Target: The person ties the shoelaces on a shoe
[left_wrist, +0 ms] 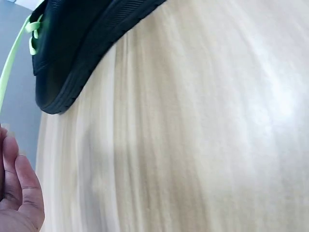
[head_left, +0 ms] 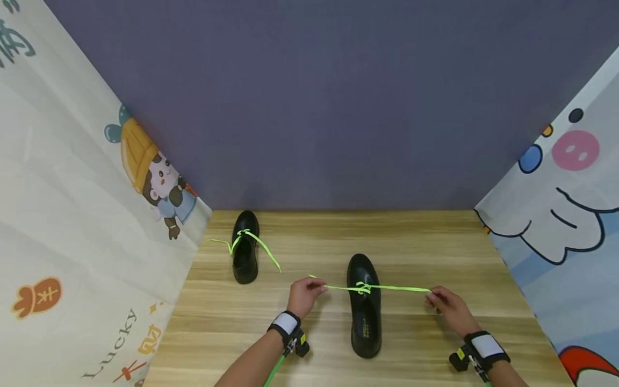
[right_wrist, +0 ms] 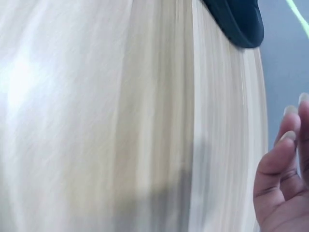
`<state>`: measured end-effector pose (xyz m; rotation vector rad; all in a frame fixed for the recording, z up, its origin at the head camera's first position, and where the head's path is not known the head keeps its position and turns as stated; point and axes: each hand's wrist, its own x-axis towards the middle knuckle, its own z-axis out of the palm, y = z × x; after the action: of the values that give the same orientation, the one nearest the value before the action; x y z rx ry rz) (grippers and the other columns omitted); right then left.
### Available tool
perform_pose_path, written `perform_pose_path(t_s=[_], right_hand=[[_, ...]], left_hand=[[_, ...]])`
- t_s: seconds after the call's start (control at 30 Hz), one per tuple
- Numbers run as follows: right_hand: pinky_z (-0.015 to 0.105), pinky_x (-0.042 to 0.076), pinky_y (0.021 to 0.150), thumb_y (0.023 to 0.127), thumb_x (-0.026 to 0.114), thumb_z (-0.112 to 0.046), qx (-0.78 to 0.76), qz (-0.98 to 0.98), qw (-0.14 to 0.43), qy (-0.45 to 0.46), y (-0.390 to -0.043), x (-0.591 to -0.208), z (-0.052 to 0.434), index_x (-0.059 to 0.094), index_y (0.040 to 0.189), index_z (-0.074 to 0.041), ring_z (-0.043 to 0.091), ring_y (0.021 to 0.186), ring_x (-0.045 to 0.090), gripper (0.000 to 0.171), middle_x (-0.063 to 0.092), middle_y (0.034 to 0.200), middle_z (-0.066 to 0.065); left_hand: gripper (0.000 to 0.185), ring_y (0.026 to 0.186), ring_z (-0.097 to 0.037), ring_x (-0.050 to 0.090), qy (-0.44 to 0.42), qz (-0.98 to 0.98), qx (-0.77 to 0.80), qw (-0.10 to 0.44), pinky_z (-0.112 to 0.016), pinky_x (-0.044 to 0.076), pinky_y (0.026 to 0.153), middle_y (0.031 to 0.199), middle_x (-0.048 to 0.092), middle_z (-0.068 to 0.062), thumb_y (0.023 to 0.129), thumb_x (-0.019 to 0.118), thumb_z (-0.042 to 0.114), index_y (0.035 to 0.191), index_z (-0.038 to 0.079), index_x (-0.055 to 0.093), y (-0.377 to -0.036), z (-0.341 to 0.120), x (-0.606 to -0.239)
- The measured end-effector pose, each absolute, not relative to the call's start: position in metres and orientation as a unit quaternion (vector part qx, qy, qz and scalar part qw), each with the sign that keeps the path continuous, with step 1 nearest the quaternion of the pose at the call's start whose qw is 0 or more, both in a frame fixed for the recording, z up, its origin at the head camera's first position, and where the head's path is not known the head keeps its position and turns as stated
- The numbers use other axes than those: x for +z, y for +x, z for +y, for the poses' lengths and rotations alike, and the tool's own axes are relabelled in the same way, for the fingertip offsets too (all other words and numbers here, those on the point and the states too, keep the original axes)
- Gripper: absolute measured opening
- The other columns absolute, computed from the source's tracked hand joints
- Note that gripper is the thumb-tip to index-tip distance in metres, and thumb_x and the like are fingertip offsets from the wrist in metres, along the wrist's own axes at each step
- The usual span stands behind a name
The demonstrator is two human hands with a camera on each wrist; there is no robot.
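Observation:
A black shoe (head_left: 365, 322), toe pointing away, stands on the wooden surface between my hands. Its neon green shoelace (head_left: 398, 288) is crossed or knotted at the throat, and both ends stretch out sideways, nearly straight. My left hand (head_left: 304, 295) pinches the left end, with a short tip poking past the fingers. On the other side my right hand (head_left: 450, 307) pinches the right end between thumb and fingertips. In the left wrist view the shoe (left_wrist: 72, 53) shows at the top left; in the right wrist view its toe (right_wrist: 244, 21) is at the top.
A second black shoe (head_left: 245, 263) with loose green lace ends stands at the back left. Behind the wooden tabletop (head_left: 425, 231) rises a dark grey-blue panel (head_left: 319, 107). Printed cloths hang at the left (head_left: 72, 215) and right (head_left: 546, 226).

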<state>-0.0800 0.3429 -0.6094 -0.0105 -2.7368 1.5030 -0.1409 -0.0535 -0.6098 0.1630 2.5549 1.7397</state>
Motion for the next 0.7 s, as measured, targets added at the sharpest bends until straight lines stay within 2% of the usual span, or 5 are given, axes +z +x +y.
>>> perform_pose_path(t_s=[0.23, 0.43, 0.6, 0.7], right_hand=[[0.025, 0.046, 0.061, 0.101, 0.056, -0.002, 0.438, -0.897, 0.045, -0.024, -0.061, -0.613, 0.367, 0.064, 0.096, 0.002, 0.01, 0.072, 0.056, 0.01, 0.064, 0.083, 0.004], [0.021, 0.047, 0.063, 0.101, 0.058, -0.005, 0.42, -0.906, 0.036, -0.043, -0.054, -0.611, 0.371, 0.066, 0.095, 0.001, 0.004, 0.073, 0.056, 0.011, 0.066, 0.084, 0.003], [0.025, 0.051, 0.065, 0.103, 0.056, -0.009, 0.465, -0.884, 0.033, -0.023, -0.066, -0.596, 0.345, 0.066, 0.103, 0.004, 0.007, 0.076, 0.059, 0.016, 0.067, 0.089, 0.011], [0.026, 0.051, 0.064, 0.101, 0.059, -0.005, 0.487, -0.872, 0.047, 0.032, -0.08, -0.586, 0.316, 0.066, 0.103, 0.004, 0.005, 0.077, 0.058, 0.012, 0.067, 0.089, 0.014]], left_hand=[[0.009, 0.077, -0.011, 0.066, 0.062, 0.839, 0.541, -0.001, -0.023, 0.053, 0.071, 0.083, 0.074, -0.003, 0.084, 0.08, 0.011, 0.09, 0.005, 0.078, -0.14, -0.059, -0.617], [0.007, 0.079, -0.012, 0.066, 0.063, 0.841, 0.537, 0.002, -0.025, 0.053, 0.071, 0.084, 0.073, -0.002, 0.086, 0.079, 0.011, 0.09, 0.005, 0.076, -0.142, -0.057, -0.61], [0.013, 0.088, -0.014, 0.066, 0.069, 0.8, 0.595, 0.015, -0.025, 0.055, 0.076, 0.094, 0.073, -0.007, 0.089, 0.075, 0.009, 0.1, 0.001, 0.074, -0.149, -0.042, -0.593], [0.016, 0.091, -0.019, 0.067, 0.127, 0.781, 0.611, 0.019, -0.026, 0.056, 0.078, 0.1, 0.072, -0.011, 0.09, 0.073, 0.003, 0.105, -0.003, 0.072, -0.15, -0.026, -0.583]])
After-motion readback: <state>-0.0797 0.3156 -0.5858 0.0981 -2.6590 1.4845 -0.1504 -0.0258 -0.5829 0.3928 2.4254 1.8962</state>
